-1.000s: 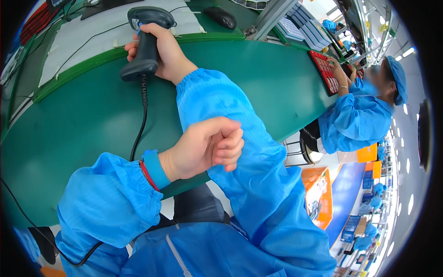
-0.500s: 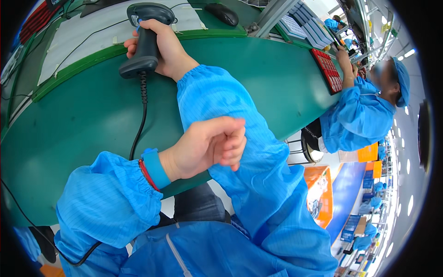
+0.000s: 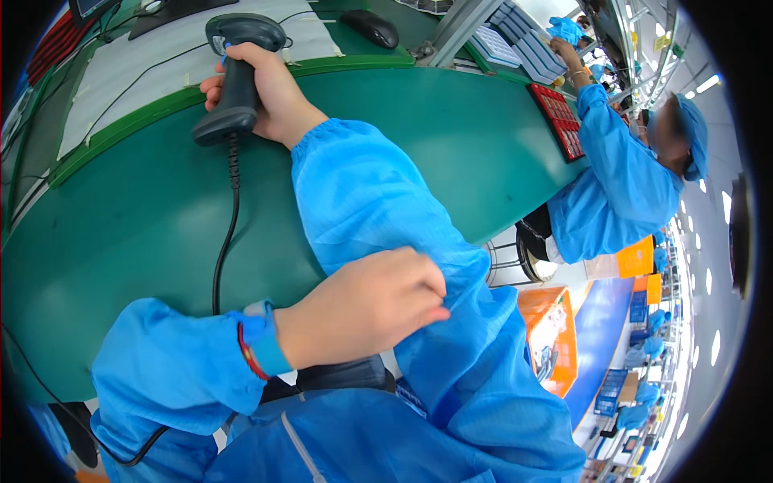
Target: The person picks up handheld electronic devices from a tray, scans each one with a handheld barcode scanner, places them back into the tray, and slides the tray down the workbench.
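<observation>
A black handheld barcode scanner (image 3: 238, 95) stands upright over the green table, its coiled cable hanging toward me. My right hand (image 3: 278, 92) is wrapped around its handle, the thumb near the top. Lower down, my left hand (image 3: 366, 306) is turned back upward over my right forearm, with its fingers curled and the fingertips against or just above the blue right sleeve (image 3: 378, 201). I see nothing in that hand, though the palm is hidden. A blue wrist strap (image 3: 270, 342) and a thin red band circle the left wrist.
The green tabletop (image 3: 145, 209) curves around me, with a green-edged white mat (image 3: 137, 72) at the back. A black mouse (image 3: 369, 29) lies beyond it. To the right, a person (image 3: 620, 169) in blue sits near a red tray (image 3: 557, 121); an orange bin (image 3: 551, 338) is below.
My left hand has turned from palm showing to back showing and moved lower along the right sleeve. The right hand keeps the scanner. The seated person's arm has reached farther out.
</observation>
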`<action>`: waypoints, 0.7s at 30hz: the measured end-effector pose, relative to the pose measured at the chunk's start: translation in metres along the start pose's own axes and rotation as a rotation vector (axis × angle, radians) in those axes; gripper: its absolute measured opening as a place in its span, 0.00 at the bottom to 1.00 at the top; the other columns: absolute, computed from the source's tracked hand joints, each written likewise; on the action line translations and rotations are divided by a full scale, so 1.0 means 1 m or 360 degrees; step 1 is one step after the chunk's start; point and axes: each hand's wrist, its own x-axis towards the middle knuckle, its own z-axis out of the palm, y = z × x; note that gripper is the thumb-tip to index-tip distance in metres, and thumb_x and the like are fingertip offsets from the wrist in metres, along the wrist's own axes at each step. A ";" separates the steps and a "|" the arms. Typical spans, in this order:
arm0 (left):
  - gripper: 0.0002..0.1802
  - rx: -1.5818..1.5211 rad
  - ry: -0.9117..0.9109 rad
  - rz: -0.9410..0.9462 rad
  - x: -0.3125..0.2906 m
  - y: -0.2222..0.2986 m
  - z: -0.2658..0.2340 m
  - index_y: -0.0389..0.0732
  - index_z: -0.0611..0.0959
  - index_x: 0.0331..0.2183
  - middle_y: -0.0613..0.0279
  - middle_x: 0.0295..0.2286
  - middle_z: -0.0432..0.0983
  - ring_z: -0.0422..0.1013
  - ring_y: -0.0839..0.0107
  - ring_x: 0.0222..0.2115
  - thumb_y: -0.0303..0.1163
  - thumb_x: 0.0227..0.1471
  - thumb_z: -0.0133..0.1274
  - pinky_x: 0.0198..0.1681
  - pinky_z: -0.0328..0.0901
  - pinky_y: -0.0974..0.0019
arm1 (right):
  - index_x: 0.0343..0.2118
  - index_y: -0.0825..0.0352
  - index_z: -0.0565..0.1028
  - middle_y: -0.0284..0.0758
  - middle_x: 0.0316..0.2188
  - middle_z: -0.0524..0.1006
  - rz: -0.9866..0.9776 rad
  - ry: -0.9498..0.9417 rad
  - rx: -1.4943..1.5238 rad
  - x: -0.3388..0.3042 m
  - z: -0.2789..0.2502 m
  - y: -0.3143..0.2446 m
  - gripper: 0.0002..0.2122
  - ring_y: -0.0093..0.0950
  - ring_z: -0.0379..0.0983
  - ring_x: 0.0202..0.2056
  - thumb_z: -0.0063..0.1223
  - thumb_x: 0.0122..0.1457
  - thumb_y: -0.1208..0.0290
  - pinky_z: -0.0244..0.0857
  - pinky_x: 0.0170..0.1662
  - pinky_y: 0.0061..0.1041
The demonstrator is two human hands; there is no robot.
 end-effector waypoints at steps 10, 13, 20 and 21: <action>0.33 0.1099 0.0055 0.0707 -0.012 0.001 0.030 0.41 0.73 0.53 0.74 0.43 0.61 0.56 0.74 0.44 0.30 0.39 0.51 0.53 0.54 0.68 | 0.35 0.68 0.65 0.45 0.29 0.75 0.0015 -0.0041 -0.0019 0.000 -0.011 -0.003 0.15 0.30 0.73 0.26 0.48 0.55 0.60 0.71 0.37 0.33; 0.33 0.0953 0.0068 0.0644 -0.014 -0.001 0.032 0.43 0.75 0.52 0.75 0.44 0.60 0.56 0.76 0.44 0.30 0.38 0.51 0.53 0.52 0.69 | 0.34 0.68 0.65 0.45 0.29 0.75 0.0011 -0.0041 -0.0012 -0.001 -0.010 -0.002 0.14 0.30 0.73 0.26 0.48 0.55 0.60 0.71 0.36 0.32; 0.22 0.0928 0.0014 0.0712 -0.010 0.005 0.021 0.41 0.80 0.41 0.72 0.42 0.66 0.60 0.75 0.42 0.30 0.38 0.52 0.51 0.56 0.67 | 0.34 0.68 0.66 0.46 0.29 0.75 0.0006 -0.0050 -0.0012 -0.001 -0.009 -0.002 0.14 0.31 0.73 0.26 0.48 0.55 0.60 0.71 0.36 0.33; 0.19 0.0857 0.0011 0.0724 -0.009 0.005 0.018 0.42 0.82 0.40 0.71 0.40 0.67 0.63 0.75 0.38 0.28 0.40 0.56 0.46 0.59 0.67 | 0.34 0.68 0.65 0.46 0.29 0.75 0.0002 -0.0057 -0.0010 0.000 -0.010 -0.002 0.14 0.31 0.73 0.26 0.48 0.55 0.60 0.71 0.36 0.33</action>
